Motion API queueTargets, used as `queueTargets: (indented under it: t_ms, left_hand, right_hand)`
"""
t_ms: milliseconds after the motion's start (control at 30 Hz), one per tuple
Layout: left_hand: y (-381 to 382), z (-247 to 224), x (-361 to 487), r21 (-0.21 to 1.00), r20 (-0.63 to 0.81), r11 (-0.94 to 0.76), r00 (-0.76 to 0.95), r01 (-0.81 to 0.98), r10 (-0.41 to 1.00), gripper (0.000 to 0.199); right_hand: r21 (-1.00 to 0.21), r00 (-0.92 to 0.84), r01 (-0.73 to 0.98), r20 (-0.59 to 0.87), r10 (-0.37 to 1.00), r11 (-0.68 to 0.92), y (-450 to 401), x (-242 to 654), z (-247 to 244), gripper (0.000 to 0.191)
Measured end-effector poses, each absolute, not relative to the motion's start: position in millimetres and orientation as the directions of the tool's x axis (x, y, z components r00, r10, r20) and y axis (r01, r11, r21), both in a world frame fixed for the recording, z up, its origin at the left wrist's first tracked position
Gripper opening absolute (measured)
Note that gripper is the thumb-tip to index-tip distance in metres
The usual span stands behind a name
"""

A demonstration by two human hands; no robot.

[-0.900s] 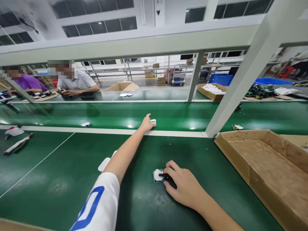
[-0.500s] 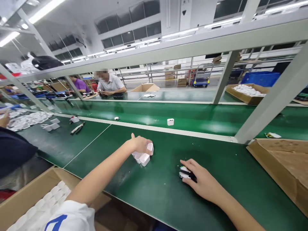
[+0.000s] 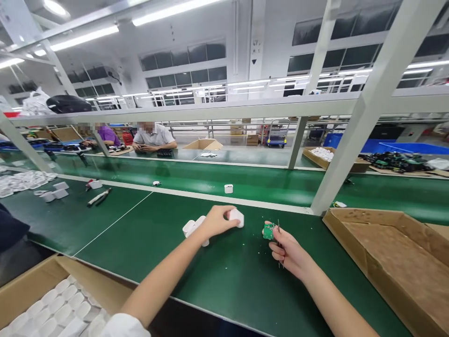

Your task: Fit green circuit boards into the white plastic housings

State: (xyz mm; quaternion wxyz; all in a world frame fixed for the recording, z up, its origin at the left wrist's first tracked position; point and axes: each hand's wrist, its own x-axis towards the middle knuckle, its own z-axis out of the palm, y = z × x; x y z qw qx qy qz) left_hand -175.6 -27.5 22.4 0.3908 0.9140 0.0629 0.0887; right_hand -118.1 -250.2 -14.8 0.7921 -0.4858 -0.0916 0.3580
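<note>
My left hand (image 3: 218,221) pinches a small white plastic case (image 3: 237,217) between thumb and fingers, just above the green bench. Behind its wrist, a few more white cases (image 3: 192,226) stand together on the bench, partly covered by the forearm. To the right, my right hand (image 3: 285,247) grips a small green circuit board (image 3: 269,230) at its fingertips, component side toward me. A thin dark metal tool, perhaps tweezers, (image 3: 279,225) also runs through that hand, pointing up and down. The two hands are apart.
At right stands a shallow cardboard box (image 3: 365,262); another at lower left (image 3: 31,281) holds rows of white cases. One white case (image 3: 228,188) sits on the green strip beyond the ledge. Pliers (image 3: 99,197) lie left. An angled post (image 3: 345,154) rises at right. People sit across.
My left hand has picked a white case from the group and moved right. My right hand has lifted the board and turned it so its green face shows. The view has shifted right.
</note>
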Motion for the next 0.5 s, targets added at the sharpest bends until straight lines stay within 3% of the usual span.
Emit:
queueTargets:
  t_ms: [133, 200, 300, 400, 500]
  left_hand:
    - [-83, 7, -168, 0.900, 0.065, -0.436, 0.987, 0.005, 0.145, 0.041]
    - [-100, 0, -164, 0.989, 0.018, -0.150, 0.995, -0.002, 0.103, 0.053]
    - [-109, -11, -161, 0.976, 0.066, 0.205, 0.995, -0.080, 0.072, 0.072]
    - [-110, -22, -163, 0.971, 0.128, 0.192, 0.987, -0.144, 0.092, 0.069]
    - [-110, -30, -165, 0.981, 0.066, 0.178, 0.993, -0.082, 0.094, 0.062]
  right_hand:
    - [-0.807, 0.741, -0.466, -0.133, 0.658, 0.362, -252, -121, -10, 0.044]
    - [-0.806, 0.776, -0.434, -0.107, 0.622, 0.402, -255, -119, -7, 0.043]
    - [-0.807, 0.794, -0.427, -0.118, 0.597, 0.408, -258, -116, -6, 0.042]
    - [-0.804, 0.784, -0.446, -0.139, 0.606, 0.393, -257, -117, -10, 0.046]
    - [-0.820, 0.773, -0.437, -0.132, 0.620, 0.370, -255, -120, -11, 0.044]
